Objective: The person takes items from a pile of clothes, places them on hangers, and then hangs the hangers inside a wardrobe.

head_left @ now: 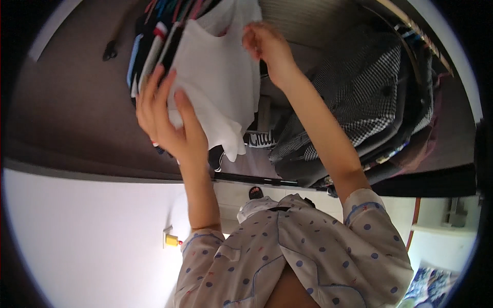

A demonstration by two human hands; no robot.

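A white sleeveless top point(208, 73) hangs in front of me in a wardrobe, at the near end of a tight row of hung clothes point(154, 50). My left hand point(169, 119) is at the top's left edge, fingers spread and a little blurred, with nothing seen in its grasp. Whether it touches the fabric is unclear. Beside the top's upper right edge is my right hand point(271, 54), its fingers curled inward. Blur and the angle hide whether those fingers pinch anything.
Black-and-white checked garments point(369, 92) hang on the right, below a pale rail point(416, 27). A lettered item point(262, 138) lies on the wardrobe floor point(250, 159). A dark hook point(110, 51) is on the left panel. The wardrobe's front edge point(115, 175) runs across, before a white wall point(88, 223).
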